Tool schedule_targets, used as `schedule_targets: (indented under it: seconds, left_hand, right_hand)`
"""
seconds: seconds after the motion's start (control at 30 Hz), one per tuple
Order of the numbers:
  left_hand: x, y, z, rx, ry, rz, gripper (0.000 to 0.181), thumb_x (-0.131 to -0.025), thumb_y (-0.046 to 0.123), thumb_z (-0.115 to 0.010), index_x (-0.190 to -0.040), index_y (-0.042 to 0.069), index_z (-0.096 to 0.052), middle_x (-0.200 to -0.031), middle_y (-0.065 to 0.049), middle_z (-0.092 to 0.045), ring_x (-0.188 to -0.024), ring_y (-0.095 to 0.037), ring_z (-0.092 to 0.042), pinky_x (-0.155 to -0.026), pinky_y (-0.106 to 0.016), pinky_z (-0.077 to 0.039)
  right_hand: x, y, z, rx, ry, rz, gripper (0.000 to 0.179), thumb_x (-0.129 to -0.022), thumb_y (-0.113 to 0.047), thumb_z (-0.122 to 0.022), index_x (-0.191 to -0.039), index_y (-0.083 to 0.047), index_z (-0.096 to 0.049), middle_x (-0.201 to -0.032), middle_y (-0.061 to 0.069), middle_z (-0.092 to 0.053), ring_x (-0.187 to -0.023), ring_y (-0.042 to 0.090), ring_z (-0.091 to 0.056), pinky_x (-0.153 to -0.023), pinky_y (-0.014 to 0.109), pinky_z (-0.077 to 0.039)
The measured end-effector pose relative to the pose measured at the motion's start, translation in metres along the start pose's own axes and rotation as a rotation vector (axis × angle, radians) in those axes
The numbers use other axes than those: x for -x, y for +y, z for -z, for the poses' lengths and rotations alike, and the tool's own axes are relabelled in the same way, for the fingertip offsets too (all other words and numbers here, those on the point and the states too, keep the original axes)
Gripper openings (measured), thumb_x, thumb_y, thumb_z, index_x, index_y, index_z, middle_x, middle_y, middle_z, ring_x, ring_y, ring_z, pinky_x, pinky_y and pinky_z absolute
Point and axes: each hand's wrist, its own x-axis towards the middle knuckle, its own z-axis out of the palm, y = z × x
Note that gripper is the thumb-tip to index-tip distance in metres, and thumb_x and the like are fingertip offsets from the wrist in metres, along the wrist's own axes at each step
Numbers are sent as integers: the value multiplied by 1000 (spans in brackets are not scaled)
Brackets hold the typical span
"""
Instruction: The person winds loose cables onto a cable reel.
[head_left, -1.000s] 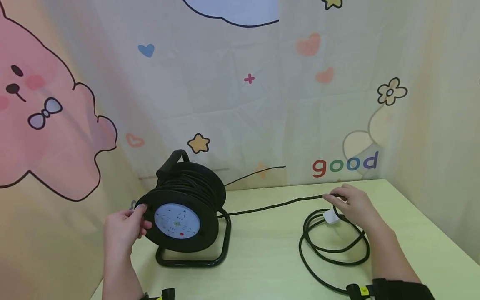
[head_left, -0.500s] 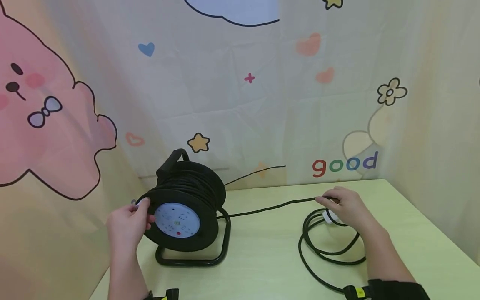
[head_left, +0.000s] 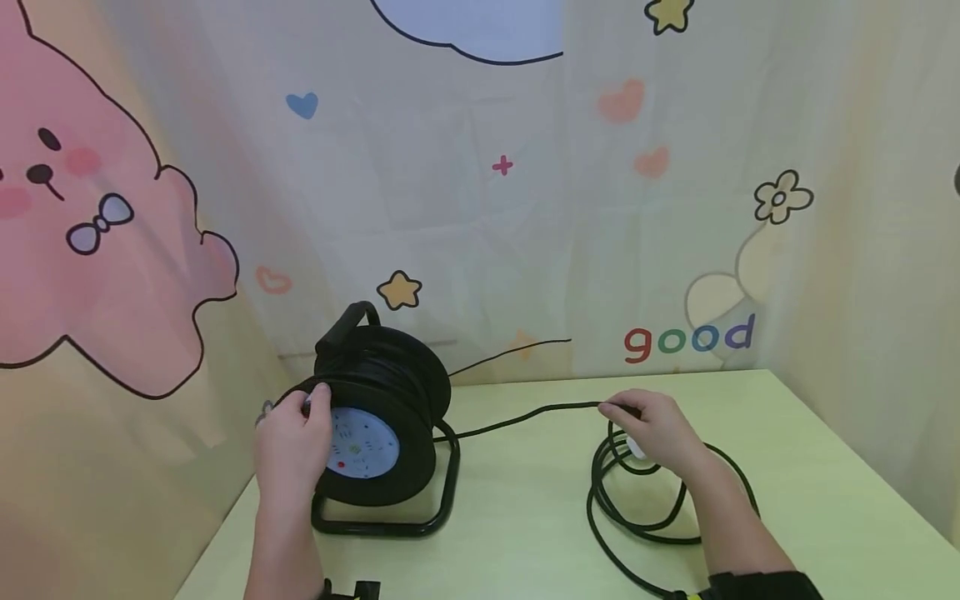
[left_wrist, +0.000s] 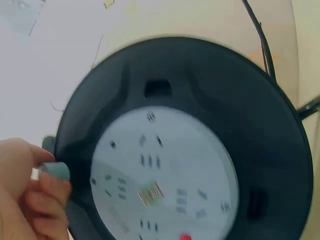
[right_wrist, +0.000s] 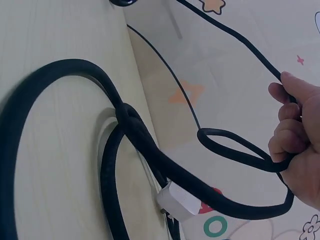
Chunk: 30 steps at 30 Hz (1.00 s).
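In the head view, a round black plastic cable reel (head_left: 378, 398) is standing on a pale green table (head_left: 525, 517); the left hand (head_left: 291, 450) is gripping at its rim, and the right hand (head_left: 658, 429) is pinching a black flexible cable (head_left: 546, 408). In the left wrist view, the left hand is apparently pinching a small grey-green cylindrical knob (left_wrist: 59, 170), though blur is softening it. In the right wrist view, curled fingers are holding the cable, and a white blocky plug (right_wrist: 178, 201) is resting among its loops.

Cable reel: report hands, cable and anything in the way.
Left hand pinches knob on reel. Right hand grips cable. Loose loops, white plug near right hand; may snag.
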Motion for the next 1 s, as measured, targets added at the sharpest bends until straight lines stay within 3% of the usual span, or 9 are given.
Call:
schedule_targets:
  seconds: [0.13, 0.33, 0.67, 0.9, 1.0]
  left_hand:
    - [6, 9, 2, -90, -66, -8, 49, -100, 49, -31, -87, 9, -54, -75, -12, -56, -75, -33, -53, -55, -43, -40]
    - [10, 22, -2, -123, -128, -57, 49, -100, 51, -30, -91, 10, -55, -82, -13, -60, -72, -34, -54, -54, -45, -41]
    - [22, 38, -18, -201, -236, -119, 52, -101, 51, -26, -91, 10, -55, -68, -8, -54, -61, -28, -52, -49, -41, -40]
    - [27, 43, -22, -288, -281, -165, 57, -101, 51, -21, -105, 7, -57, -83, -14, -62, -70, -32, -56, -52, -48, -45]
    - [30, 45, -24, -315, -307, -199, 55, -102, 50, -23, -104, 6, -58, -80, -14, -62, -64, -30, -55, -50, -48, -45]
  right_hand:
    - [-3, -10, -7, -36, -29, 29, 17, -96, -28, -61, -101, -15, -70, -97, 0, -68, -88, 14, -59, -76, 42, -51]
    - [-10, -19, -12, -76, -24, 31, 15, -95, -26, -61, -100, -15, -70, -96, -1, -68, -88, 14, -59, -77, 42, -50]
    - [-10, -30, -21, -111, -40, 2, 14, -95, -26, -62, -99, -16, -71, -96, -2, -67, -90, 14, -59, -79, 43, -50]
    - [-11, -36, -30, -127, -57, -20, 13, -95, -24, -62, -100, -16, -71, -99, -1, -67, -92, 14, -58, -80, 43, -50]
    - [-12, -38, -35, -151, -66, -23, 13, -96, -22, -61, -101, -15, -71, -100, 1, -67, -92, 15, -58, -81, 43, -49]
